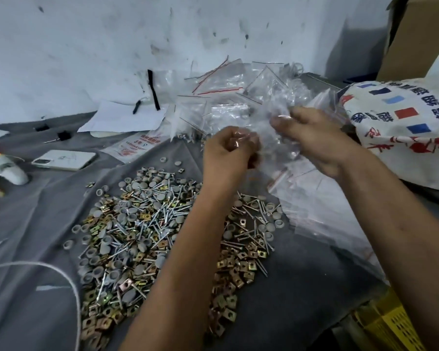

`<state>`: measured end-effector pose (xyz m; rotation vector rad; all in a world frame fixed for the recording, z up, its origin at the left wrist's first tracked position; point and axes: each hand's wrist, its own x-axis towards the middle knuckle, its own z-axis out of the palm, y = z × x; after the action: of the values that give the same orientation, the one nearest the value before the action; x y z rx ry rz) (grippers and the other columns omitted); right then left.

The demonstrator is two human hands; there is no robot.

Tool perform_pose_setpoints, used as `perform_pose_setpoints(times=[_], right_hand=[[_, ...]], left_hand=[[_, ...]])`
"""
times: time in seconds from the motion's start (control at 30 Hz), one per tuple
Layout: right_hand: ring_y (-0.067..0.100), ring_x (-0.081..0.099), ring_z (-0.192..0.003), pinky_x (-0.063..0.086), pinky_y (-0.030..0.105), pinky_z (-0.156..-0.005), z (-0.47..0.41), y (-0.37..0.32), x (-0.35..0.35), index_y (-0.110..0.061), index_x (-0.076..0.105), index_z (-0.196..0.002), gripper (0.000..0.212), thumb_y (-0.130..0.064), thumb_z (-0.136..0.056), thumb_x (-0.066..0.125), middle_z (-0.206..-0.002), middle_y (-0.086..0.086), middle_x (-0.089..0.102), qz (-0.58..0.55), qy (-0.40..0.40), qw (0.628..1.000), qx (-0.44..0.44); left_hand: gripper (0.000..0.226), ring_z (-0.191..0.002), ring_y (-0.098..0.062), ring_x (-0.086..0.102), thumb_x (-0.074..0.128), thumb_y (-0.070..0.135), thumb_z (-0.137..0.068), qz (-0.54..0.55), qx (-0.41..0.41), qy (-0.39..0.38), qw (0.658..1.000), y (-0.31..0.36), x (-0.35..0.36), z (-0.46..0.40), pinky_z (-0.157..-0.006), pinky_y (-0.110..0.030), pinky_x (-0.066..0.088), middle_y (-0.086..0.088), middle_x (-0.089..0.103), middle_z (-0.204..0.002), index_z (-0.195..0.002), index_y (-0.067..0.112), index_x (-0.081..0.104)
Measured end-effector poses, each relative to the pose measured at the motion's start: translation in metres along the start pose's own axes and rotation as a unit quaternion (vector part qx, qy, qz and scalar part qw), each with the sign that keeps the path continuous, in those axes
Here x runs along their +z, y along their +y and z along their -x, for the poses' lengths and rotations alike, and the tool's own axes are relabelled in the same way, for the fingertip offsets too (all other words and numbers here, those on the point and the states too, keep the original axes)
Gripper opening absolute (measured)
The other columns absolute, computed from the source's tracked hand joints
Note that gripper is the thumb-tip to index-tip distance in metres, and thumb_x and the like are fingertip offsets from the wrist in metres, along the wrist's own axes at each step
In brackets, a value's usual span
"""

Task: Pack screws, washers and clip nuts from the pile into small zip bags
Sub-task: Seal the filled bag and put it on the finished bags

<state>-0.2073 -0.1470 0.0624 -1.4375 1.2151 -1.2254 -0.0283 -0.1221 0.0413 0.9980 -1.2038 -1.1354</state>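
Observation:
A wide pile of screws, grey washers and brass clip nuts (pixel 147 224) lies on the grey cloth in the middle. Above its far right edge both hands hold one small clear zip bag (pixel 266 138). My left hand (pixel 228 155) grips the bag's left side with curled fingers. My right hand (pixel 312 138) pinches its right side between thumb and fingers. What lies inside the bag cannot be made out. Behind the hands sits a heap of filled zip bags (pixel 228 97) with red seal lines. Empty flat bags (pixel 312 198) lie under my right forearm.
A white phone (pixel 64 160) and a sheet of paper (pixel 122 117) lie at the back left. A printed cloth sack (pixel 403 127) and a cardboard box (pixel 421 34) stand at the right. A yellow crate (pixel 388 325) is at the lower right, a white cord (pixel 69 282) at the lower left.

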Motion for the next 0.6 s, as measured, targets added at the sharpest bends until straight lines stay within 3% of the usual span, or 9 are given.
perform_pose_setpoints(times=[0.03,0.1,0.13,0.2,0.27,0.37,0.5,0.6], right_hand=[[0.010,0.064,-0.073,0.052,0.028,-0.062,0.002,-0.001,0.010,-0.020,0.075,-0.094,0.026,-0.043,-0.083,0.077,-0.090,-0.003,0.071,-0.049,-0.043,0.997,0.028],[0.015,0.056,-0.074,0.048,0.032,-0.071,0.004,-0.002,0.037,-0.022,0.079,-0.081,0.027,-0.048,-0.080,0.073,-0.093,0.001,0.068,-0.115,-0.111,0.985,0.059],[0.015,0.053,-0.075,0.045,0.032,-0.074,0.004,-0.001,0.054,-0.021,0.078,-0.077,0.025,-0.044,-0.083,0.070,-0.089,0.002,0.066,-0.138,-0.127,0.980,0.061],[0.012,0.049,-0.067,0.040,0.029,-0.068,0.002,0.001,0.087,-0.017,0.075,-0.076,0.021,-0.033,-0.087,0.067,-0.074,0.000,0.059,-0.156,-0.148,0.975,0.057],[0.013,0.054,-0.065,0.046,0.027,-0.061,0.001,0.002,0.121,-0.013,0.073,-0.082,0.016,-0.026,-0.089,0.067,-0.071,0.002,0.065,-0.121,-0.164,0.978,0.054],[0.017,0.065,-0.068,0.054,0.028,-0.056,0.000,0.006,0.157,-0.011,0.078,-0.090,0.017,-0.020,-0.097,0.065,-0.088,0.012,0.076,-0.006,-0.197,0.979,0.042],[0.015,0.062,-0.060,0.051,0.032,-0.059,0.001,0.018,0.199,-0.015,0.079,-0.084,0.021,-0.034,-0.091,0.072,-0.069,0.008,0.072,0.138,-0.213,0.967,-0.035],[0.009,0.056,-0.053,0.044,0.028,-0.057,0.002,0.027,0.220,-0.019,0.080,-0.081,0.027,-0.045,-0.083,0.075,-0.058,-0.003,0.067,0.134,-0.159,0.973,-0.097]], left_hand=[[0.012,-0.065,-0.012,0.069,0.070,0.005,-0.096,0.005,0.001,0.012,1.000,0.001,-0.016,0.001,-0.065,-0.027,0.061,0.003,0.073,-0.072,-0.089,0.014,0.071],[0.012,-0.063,-0.013,0.066,0.069,0.006,-0.096,0.001,0.008,0.041,0.999,0.001,-0.055,0.008,-0.059,-0.027,0.058,0.001,0.072,-0.072,-0.093,0.017,0.072],[0.012,-0.062,-0.012,0.065,0.069,0.006,-0.096,-0.004,0.016,0.059,0.998,-0.001,-0.075,0.012,-0.056,-0.025,0.055,0.002,0.072,-0.073,-0.097,0.018,0.072],[0.017,-0.063,-0.008,0.064,0.070,0.008,-0.095,-0.036,0.024,0.106,0.993,-0.006,-0.112,0.019,-0.057,-0.023,0.052,0.004,0.070,-0.077,-0.107,0.020,0.067],[0.024,-0.063,-0.006,0.065,0.074,0.011,-0.094,-0.099,0.024,0.176,0.979,-0.011,-0.148,0.026,-0.056,-0.025,0.054,0.005,0.071,-0.080,-0.107,0.027,0.062],[0.024,-0.072,-0.016,0.067,0.071,0.010,-0.095,-0.200,0.036,0.249,0.947,-0.015,-0.198,0.035,-0.064,-0.039,0.057,-0.001,0.072,-0.090,-0.109,0.026,0.057],[0.028,-0.080,-0.021,0.059,0.064,-0.002,-0.091,-0.360,0.098,0.314,0.873,-0.019,-0.239,0.045,-0.077,-0.045,0.053,0.003,0.063,-0.085,-0.114,0.012,0.057],[0.038,-0.105,-0.033,0.052,0.070,0.013,-0.089,-0.487,0.133,0.370,0.780,-0.025,-0.235,0.049,-0.092,-0.046,0.042,-0.013,0.059,-0.112,-0.122,0.006,0.055]])
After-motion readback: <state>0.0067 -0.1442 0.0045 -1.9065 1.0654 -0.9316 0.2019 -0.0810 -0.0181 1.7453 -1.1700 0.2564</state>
